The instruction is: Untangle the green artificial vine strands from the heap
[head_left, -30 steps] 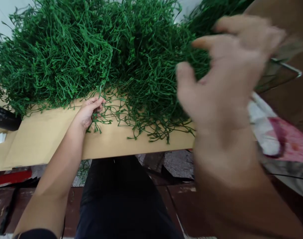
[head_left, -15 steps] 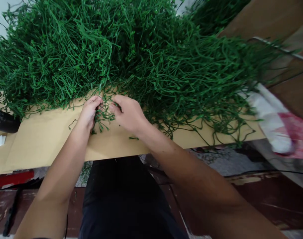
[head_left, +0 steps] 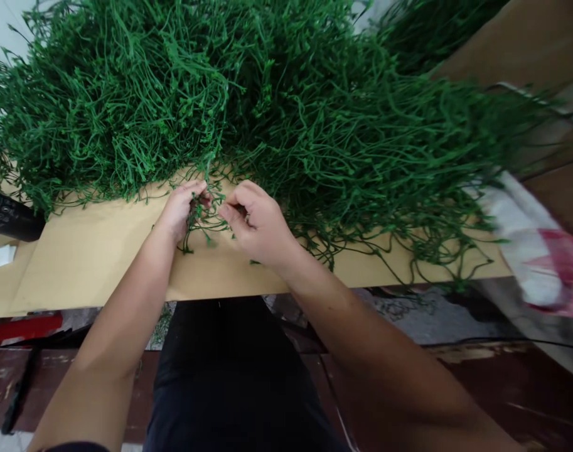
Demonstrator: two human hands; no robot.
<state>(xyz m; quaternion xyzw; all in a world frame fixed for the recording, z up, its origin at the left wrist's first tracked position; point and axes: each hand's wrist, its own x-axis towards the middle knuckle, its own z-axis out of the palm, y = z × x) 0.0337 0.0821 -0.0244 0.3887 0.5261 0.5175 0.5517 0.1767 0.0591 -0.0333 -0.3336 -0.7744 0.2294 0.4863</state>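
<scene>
A big heap of green plastic plant sprigs [head_left: 248, 107] covers the back of a brown cardboard sheet [head_left: 93, 251]. My left hand [head_left: 180, 210] is closed, pinching a small green sprig [head_left: 202, 220] at the near edge of the heap. My right hand [head_left: 258, 223] is beside it, fingers curled and pinching strands of the same sprig. The two hands nearly touch over the cardboard.
A black object [head_left: 8, 216] and a small white block [head_left: 1, 255] lie at the left edge. A white and pink cloth [head_left: 535, 263] hangs at the right. Loose green strands trail over the cardboard's front edge at right. My dark trousers [head_left: 234, 376] are below.
My right hand came down from close to the camera at the right to the sprig beside my left hand. More of the heap now spreads to the right.
</scene>
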